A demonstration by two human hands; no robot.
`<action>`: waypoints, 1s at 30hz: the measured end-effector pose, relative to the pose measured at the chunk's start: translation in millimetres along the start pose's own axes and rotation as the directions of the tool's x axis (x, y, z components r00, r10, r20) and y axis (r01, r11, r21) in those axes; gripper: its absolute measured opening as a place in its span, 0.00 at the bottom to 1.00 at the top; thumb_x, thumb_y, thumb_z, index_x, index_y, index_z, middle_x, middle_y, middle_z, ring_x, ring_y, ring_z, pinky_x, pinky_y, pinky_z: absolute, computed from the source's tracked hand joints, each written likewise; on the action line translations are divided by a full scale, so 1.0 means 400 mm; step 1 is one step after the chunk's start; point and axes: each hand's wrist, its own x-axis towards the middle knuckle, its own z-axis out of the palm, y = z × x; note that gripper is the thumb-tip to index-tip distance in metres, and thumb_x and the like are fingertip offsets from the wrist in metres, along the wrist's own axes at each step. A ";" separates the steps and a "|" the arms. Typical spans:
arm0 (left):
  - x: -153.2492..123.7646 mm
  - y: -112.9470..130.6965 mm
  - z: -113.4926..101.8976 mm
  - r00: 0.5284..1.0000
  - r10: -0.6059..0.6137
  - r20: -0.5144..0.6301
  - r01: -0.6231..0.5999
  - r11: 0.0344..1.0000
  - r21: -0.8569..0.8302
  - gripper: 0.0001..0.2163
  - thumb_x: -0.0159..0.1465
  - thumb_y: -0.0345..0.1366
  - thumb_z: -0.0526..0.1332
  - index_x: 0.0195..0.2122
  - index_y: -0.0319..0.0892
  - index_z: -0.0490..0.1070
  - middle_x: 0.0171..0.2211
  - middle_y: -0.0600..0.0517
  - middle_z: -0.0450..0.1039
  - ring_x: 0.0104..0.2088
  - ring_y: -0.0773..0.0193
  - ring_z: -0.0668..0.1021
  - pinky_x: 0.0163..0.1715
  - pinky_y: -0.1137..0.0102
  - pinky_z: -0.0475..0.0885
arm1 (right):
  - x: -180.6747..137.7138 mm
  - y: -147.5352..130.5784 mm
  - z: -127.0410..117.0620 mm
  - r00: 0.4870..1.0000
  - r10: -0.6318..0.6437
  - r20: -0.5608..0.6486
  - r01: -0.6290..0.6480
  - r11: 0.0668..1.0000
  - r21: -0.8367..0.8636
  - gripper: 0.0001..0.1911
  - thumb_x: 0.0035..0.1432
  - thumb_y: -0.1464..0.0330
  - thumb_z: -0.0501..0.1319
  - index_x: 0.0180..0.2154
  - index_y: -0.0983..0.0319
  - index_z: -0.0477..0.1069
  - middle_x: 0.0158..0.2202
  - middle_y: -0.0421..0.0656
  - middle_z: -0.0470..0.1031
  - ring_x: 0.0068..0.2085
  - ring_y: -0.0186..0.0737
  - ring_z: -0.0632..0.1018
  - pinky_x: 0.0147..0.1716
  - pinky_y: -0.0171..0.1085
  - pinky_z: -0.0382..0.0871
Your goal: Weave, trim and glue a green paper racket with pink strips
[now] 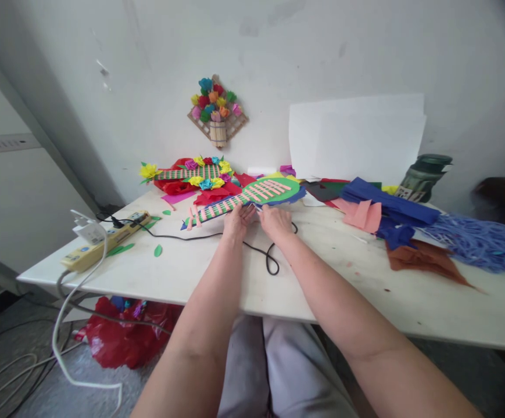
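White table's [357, 307] pretty cluttered: yellowish power strip [115, 237], green paper leaves [121, 249] just beside it, then blue yarn [487, 241] and brown paper [426, 261] well apart from the strip.

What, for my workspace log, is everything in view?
Table: 1, white, centre
Striped piece: 1, green-pink-blue, centre
Flowered piece: 1, multicoloured, back left
Ornament: 1, multicoloured, on wall
Sheets: 2+, white, back
Jar: 1, green, back right
Papers: several, multicoloured, right, back
Strands: 1 heap, blue, right
Power strip: 1, yellowish, left
Charger: 1, white, on power strip
Leaves: several, green, left
Cables: several, mixed, left
Bag: 1, red, under table
Trousers: 1, grey, bottom
Left hand: 1, bare, at striped piece
Right hand: 1, bare, at striped piece
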 end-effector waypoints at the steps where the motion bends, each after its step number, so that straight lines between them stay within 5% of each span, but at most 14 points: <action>1: 0.000 0.001 -0.001 1.000 -0.005 -0.001 0.005 1.000 -0.001 0.03 0.57 0.28 0.56 0.31 0.36 0.67 0.28 0.45 0.74 0.36 0.58 0.78 0.41 0.63 0.71 | -0.001 -0.001 -0.002 1.000 -0.002 0.003 0.002 1.000 -0.008 0.18 0.62 0.63 0.42 0.45 0.63 0.65 0.35 0.52 0.75 0.39 0.47 0.76 0.37 0.41 0.64; 18: 0.005 0.000 -0.005 0.999 -0.035 0.033 0.034 0.999 0.018 0.06 0.57 0.26 0.54 0.34 0.36 0.68 0.32 0.44 0.74 0.38 0.59 0.77 0.43 0.63 0.70 | 0.013 0.006 0.030 0.997 0.076 0.025 -0.079 0.982 0.174 0.18 0.59 0.61 0.48 0.39 0.60 0.73 0.37 0.48 0.75 0.40 0.43 0.75 0.37 0.38 0.63; 30: -0.001 -0.007 0.002 1.000 -0.022 -0.001 0.022 0.999 -0.050 0.08 0.58 0.25 0.54 0.36 0.36 0.70 0.27 0.48 0.74 0.36 0.61 0.78 0.43 0.64 0.70 | 0.001 -0.005 0.018 0.997 0.078 -0.004 -0.077 0.990 0.121 0.18 0.59 0.62 0.47 0.39 0.60 0.73 0.37 0.49 0.75 0.39 0.45 0.75 0.37 0.39 0.64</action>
